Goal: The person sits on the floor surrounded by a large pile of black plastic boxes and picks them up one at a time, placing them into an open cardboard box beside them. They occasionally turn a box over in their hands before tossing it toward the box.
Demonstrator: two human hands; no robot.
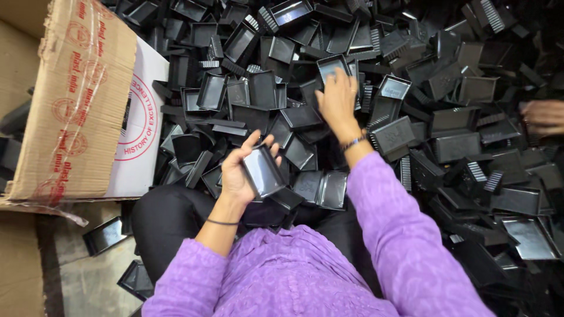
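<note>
— Two hands at work over a heap of black plastic trays point(458, 147). Left hand point(238, 173) first?

— Curled round one small black tray point(263, 170), thumb on the near long edge, fingertips hooked over the far edge. Held tilted, hollow side up, just above the lap and the near edge of the heap.

— And the right hand point(338, 100)?

— Stretched out further into the heap, fingers slightly spread and bent down, tips resting on another tray point(332, 64) lying hollow side up. Hard to tell whether pinched or only touched. Beaded band point(354, 141) on that wrist, thin dark band point(222, 222) on the left wrist.

— Sleeves?

— Purple, patterned point(399, 235), over dark trousers point(170, 217).

— Rest of the heap?

— Covering nearly everything from the middle to the right edge, trays lying every way up, some with ribbed ends point(492, 14). Two more trays point(323, 189) side by side just right of the held one.

— Left side?

— Cardboard box point(88, 100), flap open, red print on brown and white, touching the left edge of the heap. Two stray trays point(106, 235) on the grey floor point(88, 276) below the box, near the knee.

— Anyone else?

— Another person's hand point(543, 116) at the right edge of the view, resting on the heap, well apart from the pair in purple sleeves.
</note>
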